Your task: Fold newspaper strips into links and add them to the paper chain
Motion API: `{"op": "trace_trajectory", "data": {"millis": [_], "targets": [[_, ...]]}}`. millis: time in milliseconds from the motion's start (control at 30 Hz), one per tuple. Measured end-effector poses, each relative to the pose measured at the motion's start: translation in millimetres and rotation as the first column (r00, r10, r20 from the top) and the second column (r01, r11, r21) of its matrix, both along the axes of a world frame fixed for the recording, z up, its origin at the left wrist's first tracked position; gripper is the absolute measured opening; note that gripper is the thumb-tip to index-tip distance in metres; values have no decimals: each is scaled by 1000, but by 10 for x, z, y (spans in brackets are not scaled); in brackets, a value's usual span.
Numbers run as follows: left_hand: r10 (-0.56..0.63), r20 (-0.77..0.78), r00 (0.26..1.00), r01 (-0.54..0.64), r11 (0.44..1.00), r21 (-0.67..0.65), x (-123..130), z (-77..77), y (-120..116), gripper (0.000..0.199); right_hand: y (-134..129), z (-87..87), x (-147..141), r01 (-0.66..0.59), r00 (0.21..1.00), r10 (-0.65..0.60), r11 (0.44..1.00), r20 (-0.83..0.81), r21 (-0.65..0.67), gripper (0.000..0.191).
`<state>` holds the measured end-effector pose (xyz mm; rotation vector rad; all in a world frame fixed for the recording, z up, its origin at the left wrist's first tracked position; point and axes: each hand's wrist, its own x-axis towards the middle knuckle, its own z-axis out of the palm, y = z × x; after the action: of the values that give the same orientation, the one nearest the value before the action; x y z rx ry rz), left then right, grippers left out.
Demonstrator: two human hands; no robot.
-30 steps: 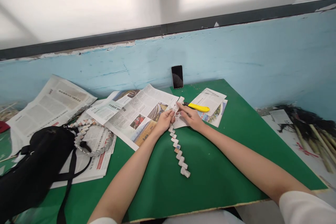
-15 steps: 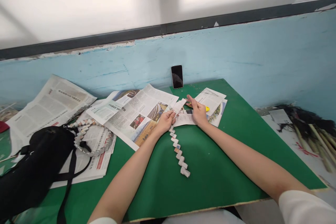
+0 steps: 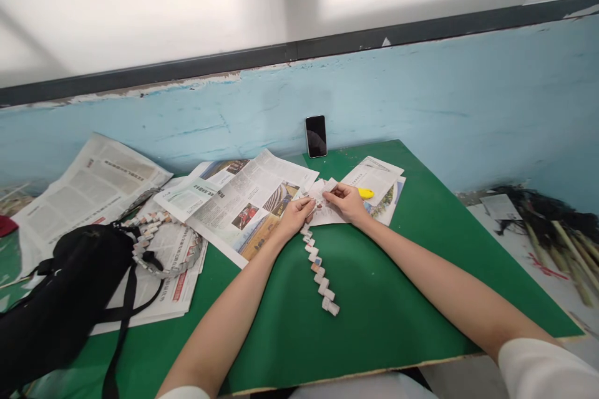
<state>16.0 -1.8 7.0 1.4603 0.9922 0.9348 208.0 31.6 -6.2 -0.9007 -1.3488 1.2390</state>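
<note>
Two white sleeves (image 3: 538,365) sit nearest, at the lower edge of the view, with bare forearms reaching in over a green table (image 3: 397,312). To the left a black bag (image 3: 88,262) lies with its strap (image 3: 122,336) trailing toward the table's near edge. Ahead of the body a zigzag chain (image 3: 322,287) of folded paper lies on the green, its free end toward the person and its far end running up to the left hand (image 3: 297,215), which is closed on it, thumb and fingers pinched. Facing it, the right hand (image 3: 346,202) pinches a pale strip (image 3: 330,184) just above; whether strip and chain join is hidden by the fingers. A loop (image 3: 191,254) of similar folded pieces rests against the bag, over newspaper. Under and beyond both hands lies a sheet (image 3: 322,219), and a yellow handle (image 3: 366,193) shows past the right hand, on small papers (image 3: 374,173). A printed spread (image 3: 224,209) lies left of the hands, and more newspaper (image 3: 103,177) is farther left. Off the table's right side, sticks (image 3: 573,255) lie on the floor. At the back a phone (image 3: 316,136) leans upright on the blue wall (image 3: 234,118), below a dark ledge (image 3: 262,60).
</note>
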Motion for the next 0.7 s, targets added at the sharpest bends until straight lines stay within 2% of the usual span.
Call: {"op": "trace_trajectory", "data": {"millis": [100,167,300,467,567,700], "targets": [[-25,-63,998,29,998,60,4,42,-22,46,-29,24,0,-117,991,117,993,72,-1,33],[-46,-127,991,59,993,104,10,69,-39,48,-54,39,-3,-121,983,118,993,143,9,32],[-30,-205,978,61,987,147,28,80,-48,49,-47,31,3,-23,989,24,1000,143,-5,40],[-31,-208,978,54,993,103,44,46,-27,48,21,19,35,164,986,-164,986,35,13,44],[-19,-210,978,38,996,85,49,54,-30,48,23,40,43,212,977,-212,977,7,11,42],[28,-198,980,-8,995,101,44,72,-37,49,5,64,40,214,977,-214,977,23,26,43]]}}
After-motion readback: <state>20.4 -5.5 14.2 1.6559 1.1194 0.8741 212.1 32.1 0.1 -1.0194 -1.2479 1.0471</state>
